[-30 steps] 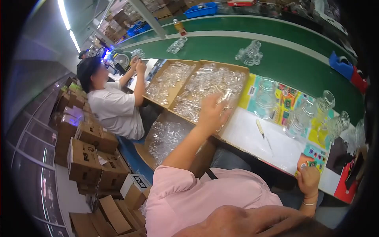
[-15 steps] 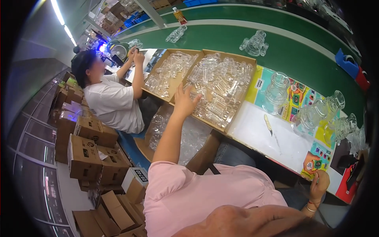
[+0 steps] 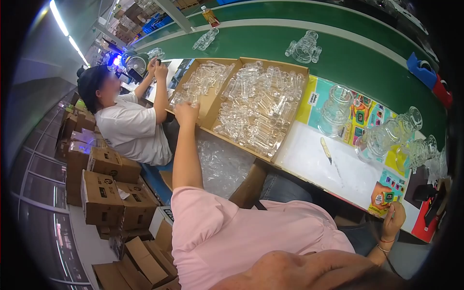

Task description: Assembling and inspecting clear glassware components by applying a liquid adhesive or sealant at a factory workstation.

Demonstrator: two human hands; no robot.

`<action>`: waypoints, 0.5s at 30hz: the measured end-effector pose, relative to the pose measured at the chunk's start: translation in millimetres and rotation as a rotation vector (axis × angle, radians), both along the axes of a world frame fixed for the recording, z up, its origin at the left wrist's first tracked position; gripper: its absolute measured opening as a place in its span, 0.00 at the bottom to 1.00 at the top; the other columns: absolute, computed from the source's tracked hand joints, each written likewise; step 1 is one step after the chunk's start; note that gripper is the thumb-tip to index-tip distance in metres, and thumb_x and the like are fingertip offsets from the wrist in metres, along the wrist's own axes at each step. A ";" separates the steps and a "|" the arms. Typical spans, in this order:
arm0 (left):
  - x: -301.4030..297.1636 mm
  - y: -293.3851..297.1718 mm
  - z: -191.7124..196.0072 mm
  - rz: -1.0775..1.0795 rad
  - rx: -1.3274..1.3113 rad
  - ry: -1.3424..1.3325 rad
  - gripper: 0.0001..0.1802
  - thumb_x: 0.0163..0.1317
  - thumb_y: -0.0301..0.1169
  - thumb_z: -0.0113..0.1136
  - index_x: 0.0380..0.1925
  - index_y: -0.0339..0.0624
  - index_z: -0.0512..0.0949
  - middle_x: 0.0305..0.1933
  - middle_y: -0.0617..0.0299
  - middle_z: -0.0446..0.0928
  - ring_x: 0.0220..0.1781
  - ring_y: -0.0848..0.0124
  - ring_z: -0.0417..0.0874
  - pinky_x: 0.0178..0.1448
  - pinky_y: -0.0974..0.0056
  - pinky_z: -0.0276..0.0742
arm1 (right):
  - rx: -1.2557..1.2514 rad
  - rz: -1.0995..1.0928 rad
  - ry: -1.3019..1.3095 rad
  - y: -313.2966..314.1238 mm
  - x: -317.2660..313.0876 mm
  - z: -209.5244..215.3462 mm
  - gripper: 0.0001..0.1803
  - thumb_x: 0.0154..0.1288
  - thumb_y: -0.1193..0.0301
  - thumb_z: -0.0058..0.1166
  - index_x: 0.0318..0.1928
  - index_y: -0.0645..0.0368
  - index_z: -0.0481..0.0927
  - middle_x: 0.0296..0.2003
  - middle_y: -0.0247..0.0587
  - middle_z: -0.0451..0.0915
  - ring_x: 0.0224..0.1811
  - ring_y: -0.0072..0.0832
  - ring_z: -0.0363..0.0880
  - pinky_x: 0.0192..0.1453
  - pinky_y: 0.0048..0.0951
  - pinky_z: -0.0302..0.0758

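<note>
My left hand (image 3: 187,113) reaches over the near edge of a shallow cardboard tray (image 3: 209,112), knuckles up and fingers bent down among clear tube-like pieces (image 3: 212,77). Its fingertips are partly hidden, so what they grip cannot be made out. More clear pieces (image 3: 263,101) are heaped beyond the divider, in the tray's right part. At the table's right front edge, my right hand (image 3: 395,217) has its fingers loosely curled, with nothing visible in them. Beside it lies a colourful printed sheet (image 3: 386,193). A yellow-handled knife (image 3: 326,150) rests on the white surface between tray and hand.
Clear ringed glass-like vessels (image 3: 336,110) stand right of the tray. Another assembly (image 3: 304,47) sits on the green bench (image 3: 256,36), with a drink bottle (image 3: 210,17) farther left. A plastic-lined box (image 3: 224,166) is below the tray. A co-worker (image 3: 130,121) sits left, near stacked cartons (image 3: 102,198).
My left hand has moved left from near the tray divider into the left part, its spread fingers now bent down. My right hand stays by the table edge. The view has shifted slightly.
</note>
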State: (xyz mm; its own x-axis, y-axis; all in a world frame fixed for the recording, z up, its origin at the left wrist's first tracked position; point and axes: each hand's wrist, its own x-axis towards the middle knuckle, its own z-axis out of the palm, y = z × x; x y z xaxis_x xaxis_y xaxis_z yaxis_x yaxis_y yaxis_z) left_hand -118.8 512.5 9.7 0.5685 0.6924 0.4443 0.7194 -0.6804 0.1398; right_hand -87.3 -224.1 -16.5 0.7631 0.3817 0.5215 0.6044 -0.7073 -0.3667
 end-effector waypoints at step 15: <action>-1.4 6.2 -29.5 -0.077 -0.362 -0.724 0.15 0.65 0.38 0.50 0.39 0.34 0.73 0.27 0.59 0.76 0.24 0.72 0.78 0.31 0.69 0.73 | 0.045 -0.030 0.093 -10.1 6.3 -20.6 0.06 0.63 0.78 0.43 0.32 0.68 0.72 0.28 0.49 0.75 0.29 0.41 0.73 0.34 0.34 0.69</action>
State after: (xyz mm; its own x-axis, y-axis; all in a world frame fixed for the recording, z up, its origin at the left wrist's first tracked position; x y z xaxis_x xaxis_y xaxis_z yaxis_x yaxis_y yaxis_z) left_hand -120.2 518.7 -19.8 0.2773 0.8343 0.4765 0.3193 -0.5477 0.7733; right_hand -81.0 -234.2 -37.1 0.8199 0.3358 0.4636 0.5448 -0.7064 -0.4519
